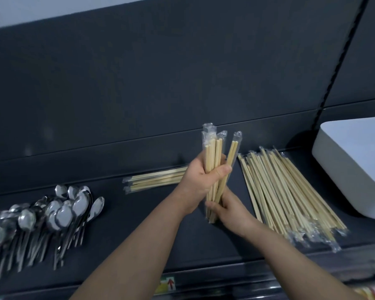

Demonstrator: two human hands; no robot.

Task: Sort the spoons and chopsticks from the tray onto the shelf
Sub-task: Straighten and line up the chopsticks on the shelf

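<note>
Shelf [139, 213] dark, spoons [52, 213] left, chopstick pile [286, 191] right beside white tray [355, 165], left hand [200, 176] and right hand [229, 208] gripping chopstick bundle [213, 152]

two limbs in view. left hand [200, 176] and right hand [229, 211]: both bare. left forearm [143, 241] and right forearm [290, 252]: bare along the whole visible length, wrist to frame edge. outlines slightly blurred, so finer surface detail unreadable.
</note>
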